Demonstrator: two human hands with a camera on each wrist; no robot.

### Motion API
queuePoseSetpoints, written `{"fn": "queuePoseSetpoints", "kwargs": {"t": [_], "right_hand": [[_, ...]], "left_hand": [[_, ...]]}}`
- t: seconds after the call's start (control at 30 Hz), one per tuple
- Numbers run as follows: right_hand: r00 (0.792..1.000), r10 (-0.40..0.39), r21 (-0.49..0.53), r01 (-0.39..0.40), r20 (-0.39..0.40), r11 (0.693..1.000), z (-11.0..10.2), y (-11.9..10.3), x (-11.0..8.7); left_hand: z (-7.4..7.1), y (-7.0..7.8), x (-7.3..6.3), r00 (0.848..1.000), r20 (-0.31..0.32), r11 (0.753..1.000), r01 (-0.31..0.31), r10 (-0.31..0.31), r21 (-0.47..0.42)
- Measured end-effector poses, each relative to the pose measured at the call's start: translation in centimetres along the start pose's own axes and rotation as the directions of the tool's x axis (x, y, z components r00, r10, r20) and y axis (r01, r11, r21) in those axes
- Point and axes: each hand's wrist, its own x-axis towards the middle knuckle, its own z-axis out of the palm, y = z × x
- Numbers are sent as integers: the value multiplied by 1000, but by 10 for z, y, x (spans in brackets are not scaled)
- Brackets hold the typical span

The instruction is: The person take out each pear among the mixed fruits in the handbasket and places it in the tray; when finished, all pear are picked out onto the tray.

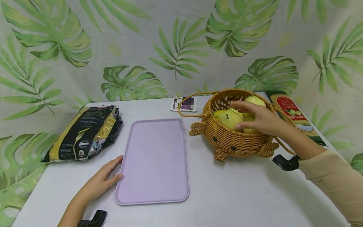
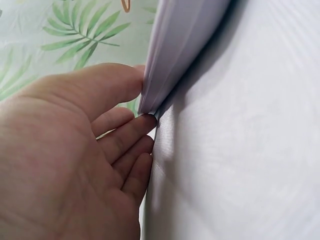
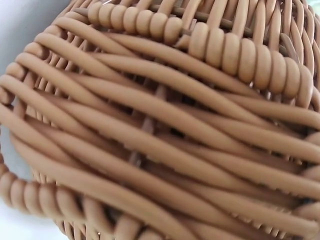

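Note:
A lilac rectangular tray [image 1: 154,160] lies flat, its left rim touched by the thumb and fingertips of my left hand [image 1: 99,179]. The left wrist view shows that thumb [image 2: 110,87] against the side of the tray [image 2: 175,45], fingers loosely extended. My right hand [image 1: 261,118] reaches over a wicker basket [image 1: 235,143] with an animal face. Its thumb and fingers are spread above several yellow-green pears, one pear [image 1: 230,119] just left of the thumb. Another pear [image 1: 256,100] sits behind the hand. Only basket weave [image 3: 160,110] fills the right wrist view.
Left of the tray lies a black-and-yellow bag of penne [image 1: 85,134]. A small white-and-purple packet [image 1: 183,104] is at the back, partly under the basket's looped handle [image 1: 181,110]. Behind the basket on the right lies a green-and-red bag [image 1: 295,113].

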Motion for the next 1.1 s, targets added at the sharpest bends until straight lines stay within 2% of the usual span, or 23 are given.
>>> {"fn": "queuePoseSetpoints", "kwargs": {"t": [0.47,1.1], "right_hand": [[999,45,-37,-44,12,998,1,-4,3],[997,15,-126,-5,78,992,2,-4,11]], "left_hand": [[0,2,-1,1000,10,1000,15,-14,-25],[1,1,-2,1000,6,1000,6,-5,-20]]}}
